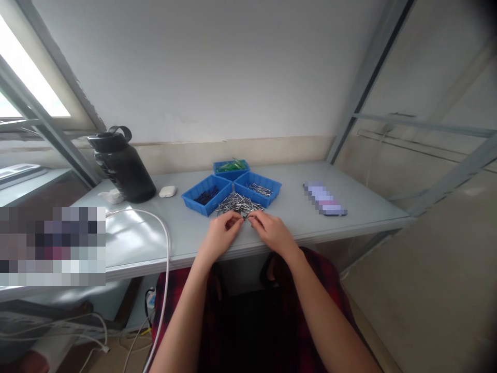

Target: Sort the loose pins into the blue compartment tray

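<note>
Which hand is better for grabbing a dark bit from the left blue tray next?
Probably the left hand: it is nearer the left blue tray holding the dark bits. The right hand, farther over, would likely have to reach across it.

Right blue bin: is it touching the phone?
Apart: the head view shows a strip of bare tabletop between the right blue bin and the phone.

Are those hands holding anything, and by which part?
The left hand and right hand seem to pinch a small dark piece between them, too small to tell which part.
</note>
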A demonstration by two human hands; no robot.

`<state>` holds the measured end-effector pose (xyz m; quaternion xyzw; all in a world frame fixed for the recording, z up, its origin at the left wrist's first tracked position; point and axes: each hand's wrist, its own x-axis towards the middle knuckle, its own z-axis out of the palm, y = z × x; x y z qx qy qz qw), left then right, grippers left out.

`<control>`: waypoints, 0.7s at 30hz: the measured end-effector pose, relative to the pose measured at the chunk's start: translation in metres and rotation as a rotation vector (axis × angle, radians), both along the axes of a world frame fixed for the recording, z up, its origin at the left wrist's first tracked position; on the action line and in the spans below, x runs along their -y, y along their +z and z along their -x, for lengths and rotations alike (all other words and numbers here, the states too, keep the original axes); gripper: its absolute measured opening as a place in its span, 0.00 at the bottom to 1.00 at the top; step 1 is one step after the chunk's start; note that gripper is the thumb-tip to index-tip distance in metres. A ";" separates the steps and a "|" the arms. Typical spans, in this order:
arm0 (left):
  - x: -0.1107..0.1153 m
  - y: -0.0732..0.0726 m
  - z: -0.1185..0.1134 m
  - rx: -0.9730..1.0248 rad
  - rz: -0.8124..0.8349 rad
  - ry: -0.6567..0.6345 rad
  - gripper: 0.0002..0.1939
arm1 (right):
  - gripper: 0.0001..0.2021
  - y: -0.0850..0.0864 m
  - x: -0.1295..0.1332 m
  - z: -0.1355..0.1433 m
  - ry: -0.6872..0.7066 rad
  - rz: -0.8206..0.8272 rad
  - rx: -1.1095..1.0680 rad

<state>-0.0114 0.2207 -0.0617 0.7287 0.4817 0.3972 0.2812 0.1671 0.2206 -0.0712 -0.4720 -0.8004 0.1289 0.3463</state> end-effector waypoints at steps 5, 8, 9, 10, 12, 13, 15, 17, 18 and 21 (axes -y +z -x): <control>0.000 -0.001 -0.001 -0.008 -0.007 0.002 0.11 | 0.11 -0.001 0.000 0.000 -0.015 -0.013 0.005; 0.000 -0.002 -0.001 -0.030 -0.018 0.014 0.12 | 0.11 0.000 0.000 0.000 -0.011 0.001 -0.007; -0.001 -0.002 -0.001 -0.036 -0.019 0.015 0.12 | 0.11 -0.001 0.000 0.000 -0.010 0.006 -0.012; -0.001 -0.002 -0.001 -0.040 -0.018 0.014 0.12 | 0.11 -0.001 0.001 0.000 -0.008 0.009 -0.015; -0.001 -0.002 -0.001 -0.033 -0.010 0.009 0.12 | 0.11 -0.001 0.001 0.000 -0.008 0.007 -0.016; -0.001 -0.003 0.000 -0.025 -0.007 0.005 0.11 | 0.11 -0.001 0.001 0.000 -0.011 0.004 -0.014; -0.002 -0.003 0.000 -0.013 -0.005 -0.003 0.11 | 0.11 -0.001 0.002 0.000 -0.018 -0.001 -0.011; -0.002 -0.003 0.000 -0.008 -0.006 -0.005 0.10 | 0.12 -0.001 0.002 0.000 -0.024 0.001 -0.014; -0.002 -0.003 0.000 -0.007 -0.006 -0.003 0.10 | 0.12 0.000 0.002 0.000 -0.023 0.000 -0.016; -0.001 -0.002 0.000 -0.007 -0.001 0.005 0.10 | 0.12 0.000 0.002 0.000 -0.013 -0.015 -0.003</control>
